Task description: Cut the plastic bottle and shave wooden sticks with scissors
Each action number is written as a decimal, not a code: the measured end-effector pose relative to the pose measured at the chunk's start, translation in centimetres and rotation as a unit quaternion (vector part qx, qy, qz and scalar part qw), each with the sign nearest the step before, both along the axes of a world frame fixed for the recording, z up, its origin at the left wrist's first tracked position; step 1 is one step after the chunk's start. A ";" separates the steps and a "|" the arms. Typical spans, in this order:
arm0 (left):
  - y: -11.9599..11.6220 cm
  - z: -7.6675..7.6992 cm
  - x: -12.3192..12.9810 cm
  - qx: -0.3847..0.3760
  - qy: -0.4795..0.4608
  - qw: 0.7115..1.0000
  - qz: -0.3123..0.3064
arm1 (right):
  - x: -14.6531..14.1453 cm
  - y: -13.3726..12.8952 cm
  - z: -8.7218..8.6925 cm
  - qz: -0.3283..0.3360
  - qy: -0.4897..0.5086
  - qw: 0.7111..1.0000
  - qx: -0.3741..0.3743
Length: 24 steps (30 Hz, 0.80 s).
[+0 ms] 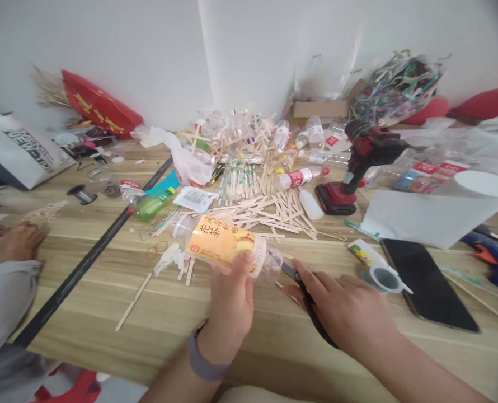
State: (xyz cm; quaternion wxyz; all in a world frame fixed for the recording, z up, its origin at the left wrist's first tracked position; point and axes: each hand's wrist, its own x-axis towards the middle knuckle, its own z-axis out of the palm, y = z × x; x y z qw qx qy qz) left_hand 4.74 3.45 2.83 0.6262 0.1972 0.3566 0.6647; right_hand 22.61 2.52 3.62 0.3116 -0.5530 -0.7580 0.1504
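My left hand (234,288) is wrapped round a clear plastic bottle (226,243) with a yellow-orange label, held tilted on its side above the table. The thumb presses on the label near the bottle's right end. My right hand (345,299) grips a pair of black-handled scissors (311,310). Their blades touch the clear right end of the bottle; whether they go through the plastic I cannot tell. Below the bottle lie a crumpled white tissue (171,260) and a wooden stick (135,302).
Many wooden sticks (269,212) lie behind the bottle. A red-black cordless drill (353,168), a black phone (431,285), a tape roll (385,278) and a blue glue gun (496,254) are to the right. At left, a green bottle (152,204) lies near another person's hands (18,240).
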 end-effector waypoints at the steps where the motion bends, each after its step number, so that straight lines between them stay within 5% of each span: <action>1: 0.1 0.0 0.0 0.001 0.000 1.000 0.006 | 0.0 0.0 -0.1 0.019 0.031 0.999 -0.037; 3: 0.1 0.3 -0.1 0.010 -0.008 1.000 0.021 | -0.5 -0.4 -1.1 0.100 0.196 0.951 -0.216; 4: 0.1 0.5 -0.1 0.013 -0.018 1.000 0.012 | -0.9 -0.8 -1.9 0.151 0.310 0.882 -0.323; 6: 0.0 0.9 -0.3 0.015 -0.049 0.998 -0.034 | -2.1 -1.8 -3.9 0.250 0.520 0.667 -0.471; 8: -0.1 1.2 -0.3 0.022 -0.074 0.993 -0.094 | -3.3 -2.9 -5.8 0.360 0.661 0.484 -0.447; 9: -0.1 1.3 -0.3 0.024 -0.084 0.989 -0.116 | -3.7 -3.3 -6.4 0.379 0.687 0.450 -0.427; 10: -0.1 1.4 -0.4 0.021 -0.090 0.988 -0.126 | -3.9 -3.6 -6.7 0.368 0.675 0.488 -0.414; 11: -0.1 1.4 -0.3 0.013 -0.093 0.988 -0.121 | -3.8 -3.7 -6.6 0.341 0.633 0.572 -0.396; 13: 0.0 1.3 -0.3 -0.003 -0.082 0.993 -0.081 | -3.0 -3.2 -5.5 0.193 0.412 0.826 -0.333; 15: 0.1 1.1 -0.2 0.002 -0.046 0.999 -0.025 | -1.6 -2.1 -3.7 0.136 0.343 0.881 -0.297; 17: 0.2 0.7 -0.1 0.015 0.002 1.000 0.021 | -0.4 -1.0 -2.1 0.030 0.201 0.962 -0.181; 19: 0.2 0.4 -0.1 0.020 0.029 0.999 0.040 | 0.2 -0.2 -1.5 -0.014 0.115 0.986 -0.121; 21: 0.2 0.4 -0.3 0.020 0.024 0.999 0.030 | 0.1 -0.2 -2.0 0.038 0.169 0.964 -0.202; 24: 0.3 0.7 -0.7 0.017 -0.027 0.999 -0.035 | -1.1 -1.4 -4.4 0.186 0.348 0.833 -0.388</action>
